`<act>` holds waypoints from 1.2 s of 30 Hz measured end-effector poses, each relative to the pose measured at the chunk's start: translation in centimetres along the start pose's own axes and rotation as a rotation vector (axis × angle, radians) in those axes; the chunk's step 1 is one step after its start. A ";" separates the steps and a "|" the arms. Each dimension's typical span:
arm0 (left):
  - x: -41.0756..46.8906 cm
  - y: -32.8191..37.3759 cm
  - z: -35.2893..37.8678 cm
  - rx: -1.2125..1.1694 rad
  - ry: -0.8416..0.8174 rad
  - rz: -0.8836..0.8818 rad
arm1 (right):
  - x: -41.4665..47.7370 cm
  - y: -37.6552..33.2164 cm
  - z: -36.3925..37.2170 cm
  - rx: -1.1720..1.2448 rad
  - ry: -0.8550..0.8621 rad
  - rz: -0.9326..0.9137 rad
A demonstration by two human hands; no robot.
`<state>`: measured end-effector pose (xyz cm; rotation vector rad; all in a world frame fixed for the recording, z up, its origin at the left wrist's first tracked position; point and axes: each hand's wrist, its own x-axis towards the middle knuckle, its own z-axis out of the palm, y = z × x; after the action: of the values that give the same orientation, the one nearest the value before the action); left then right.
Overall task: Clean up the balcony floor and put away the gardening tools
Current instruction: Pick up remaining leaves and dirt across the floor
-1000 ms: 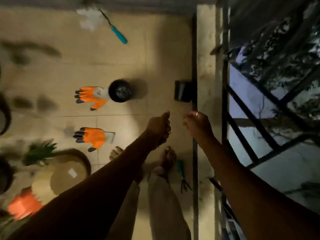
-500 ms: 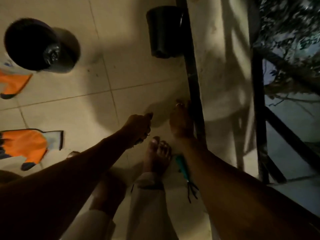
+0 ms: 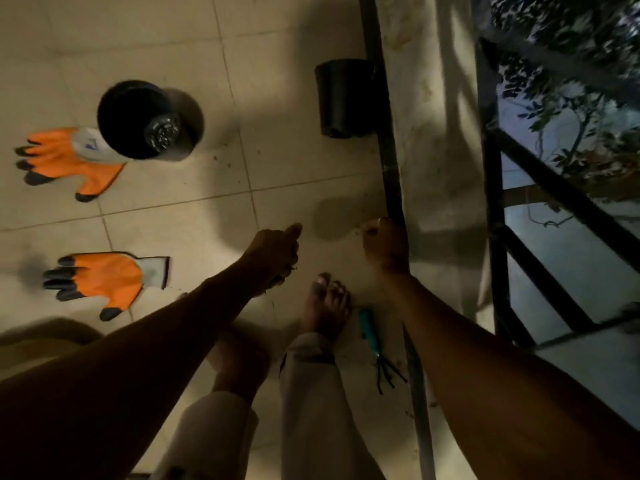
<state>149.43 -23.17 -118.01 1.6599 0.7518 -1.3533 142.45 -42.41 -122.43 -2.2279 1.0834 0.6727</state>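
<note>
Floor tiles (image 3: 294, 168) fill more of the view than before; the round black pot (image 3: 138, 119), upper glove (image 3: 69, 161) touching its left and lower glove (image 3: 104, 278) below it now show whole. Lower right of the pot, left hand (image 3: 277, 254) and right hand (image 3: 384, 247) stay curled, contents unclear; teal rake (image 3: 367, 327) lies farther still.

There are two orange gloves on the floor, the far glove (image 3: 65, 161) and the near glove (image 3: 107, 280). There are two black pots, the round pot (image 3: 138, 119) and the ledge-side pot (image 3: 343, 98). There is one teal-handled hand rake (image 3: 372, 337). Two hands show, the left hand (image 3: 273, 254) and the right hand (image 3: 384, 247). One bare foot (image 3: 325, 303) is plain; a second seems to lie shadowed under the left arm.
</note>
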 end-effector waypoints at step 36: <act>-66.1 14.2 -19.6 -0.989 0.308 0.483 | -50.7 -44.3 -40.1 0.214 -0.554 -0.808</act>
<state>155.06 -8.57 -49.33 1.1104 0.9099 -0.2652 158.46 -19.88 -49.08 -1.8811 -0.0400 0.6903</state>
